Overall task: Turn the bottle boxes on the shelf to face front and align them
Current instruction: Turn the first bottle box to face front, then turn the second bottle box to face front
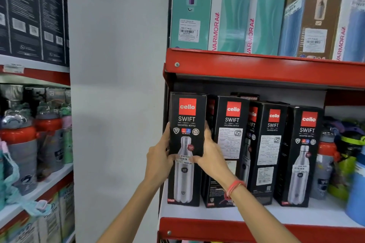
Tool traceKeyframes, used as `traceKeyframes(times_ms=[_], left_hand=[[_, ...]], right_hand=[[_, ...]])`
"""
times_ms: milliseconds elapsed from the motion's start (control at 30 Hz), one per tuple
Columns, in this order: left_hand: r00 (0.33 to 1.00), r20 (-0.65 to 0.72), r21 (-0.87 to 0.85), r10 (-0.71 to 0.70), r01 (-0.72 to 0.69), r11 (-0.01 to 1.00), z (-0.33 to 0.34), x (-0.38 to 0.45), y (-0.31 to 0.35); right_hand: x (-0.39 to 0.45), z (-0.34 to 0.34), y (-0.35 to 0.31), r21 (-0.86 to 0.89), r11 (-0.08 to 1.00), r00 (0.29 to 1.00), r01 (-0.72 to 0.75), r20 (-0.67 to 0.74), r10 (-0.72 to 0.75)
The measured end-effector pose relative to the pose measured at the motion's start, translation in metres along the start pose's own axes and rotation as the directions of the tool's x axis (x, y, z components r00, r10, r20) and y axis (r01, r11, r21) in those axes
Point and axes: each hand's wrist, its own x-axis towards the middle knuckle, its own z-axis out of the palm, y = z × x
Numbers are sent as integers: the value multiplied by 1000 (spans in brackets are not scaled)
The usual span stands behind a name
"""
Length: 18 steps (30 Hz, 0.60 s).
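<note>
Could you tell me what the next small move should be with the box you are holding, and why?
Probably set it square on the white shelf and let go. The leftmost Cello box, gripped between the left hand and right hand, already shows its bottle picture. The second box beside it shows a printed text panel, so it seems next to turn.

A shop: red shelves (256,69) stocked with price-stickered bottle boxes (304,156).

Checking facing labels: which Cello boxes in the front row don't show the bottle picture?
The second box from the left and the third box: both show white printed text panels, while the leftmost box and rightmost box show the bottle.
</note>
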Motion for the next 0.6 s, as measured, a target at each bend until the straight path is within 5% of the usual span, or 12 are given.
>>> traceKeyframes(times_ms=[133,233,400,533,600], left_hand=[[1000,13,86,-16,15,996,4,1,-5],[1000,22,154,-18,14,988,7,2,-6],[999,-47,154,-26,33,988,8,-8,-1],[975,-210,189,65,-24,982,11,-16,9],[963,-243,219,114,-60,974,15,-17,19]], right_hand=[[-5,7,3,-73,997,1000,-21,-14,20],[-9,6,-2,-285,959,992,-3,-124,-34],[-24,-7,1,-335,942,790,31,-569,-228],[-25,-15,14,-300,897,822,-325,-559,110],[-25,-17,18,-202,911,849,-358,-477,228]])
